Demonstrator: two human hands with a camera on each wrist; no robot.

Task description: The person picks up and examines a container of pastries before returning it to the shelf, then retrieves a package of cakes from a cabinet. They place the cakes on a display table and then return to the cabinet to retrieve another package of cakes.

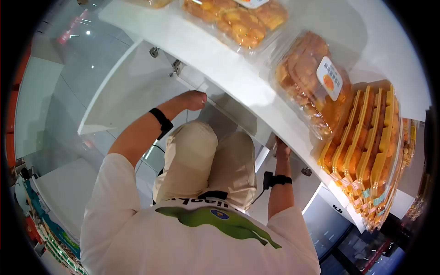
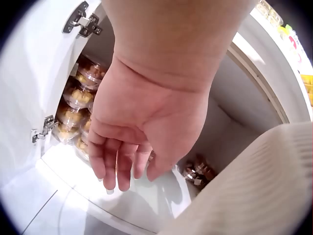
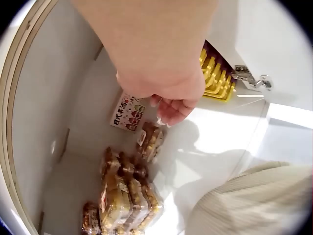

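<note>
A small clear packet of snacks [image 3: 149, 141] lies on the white floor of an open cupboard [image 3: 210, 142] under a display shelf, just below the right hand's fingertips. The right hand [image 3: 171, 98] hangs over it with fingers curled loosely downward; it grasps nothing, and I cannot tell whether the fingertips touch the packet. Just beyond the packet a flat printed pack [image 3: 128, 111] leans against the cupboard's back wall. Nearer the camera than the packet, a pile of wrapped pastries [image 3: 122, 196] lies on the cupboard floor. Yellow trays [image 3: 215, 76] stand at the far side of the cupboard, by a door hinge [image 3: 252, 78].

The left hand [image 2: 132, 127] hovers at the other end of the cupboard, fingers relaxed and pointing down, released and empty. Stacked clear tubs of pastries [image 2: 76, 115] sit behind it against the side wall, and a few wrapped sweets [image 2: 198, 171] lie on the cupboard floor beside it.

From the head view, the person crouches before the cupboard; above it, the shelf [image 1: 229, 68] carries bagged pastries [image 1: 307, 78].

The step in hand looks like reaching in for stock. The next move would likely call for lowering the right fingers and closing them round the packet.
</note>
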